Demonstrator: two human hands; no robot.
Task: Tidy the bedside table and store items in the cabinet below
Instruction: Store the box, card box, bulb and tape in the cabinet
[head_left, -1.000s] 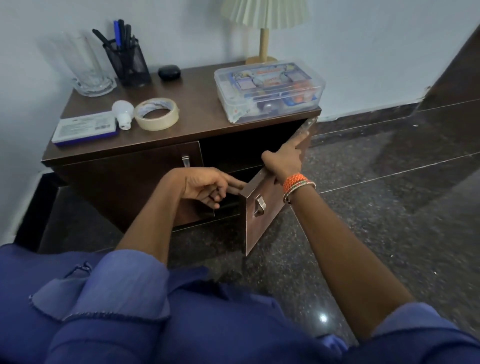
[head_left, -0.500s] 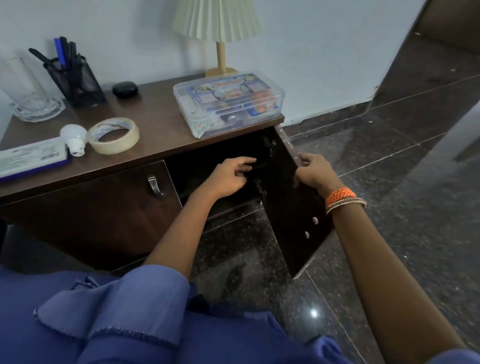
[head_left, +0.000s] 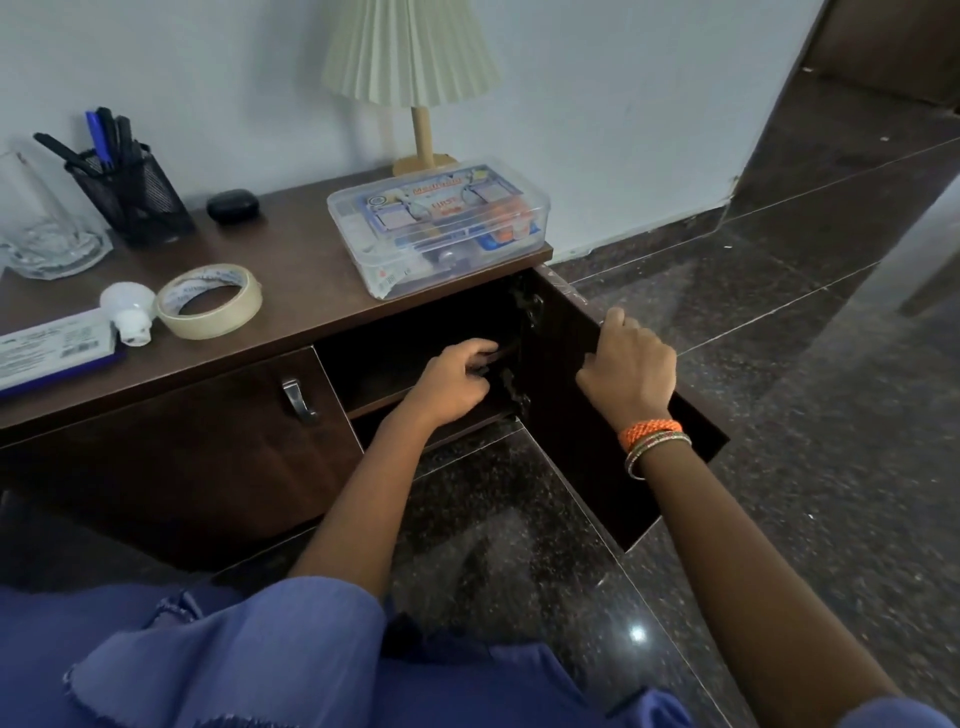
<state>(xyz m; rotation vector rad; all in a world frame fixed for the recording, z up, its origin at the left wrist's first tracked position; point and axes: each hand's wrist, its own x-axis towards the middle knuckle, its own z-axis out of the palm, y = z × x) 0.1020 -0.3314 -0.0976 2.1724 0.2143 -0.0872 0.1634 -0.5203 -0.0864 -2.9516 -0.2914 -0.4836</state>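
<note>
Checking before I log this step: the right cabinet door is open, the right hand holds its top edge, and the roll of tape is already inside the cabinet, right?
Not quite. The roll of tape is not in the cabinet; the head view shows it on the tabletop, beside the bulb. The rest stands: the door is open, with the right hand on its top edge.

Pale wall (head_left: 623, 104) meets dark polished granite floor (head_left: 831, 364).

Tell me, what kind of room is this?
Probably a bedroom. A small wooden bedside table stands against the wall with a pleated lamp on it and a cabinet door open below, over a polished stone floor.
</note>
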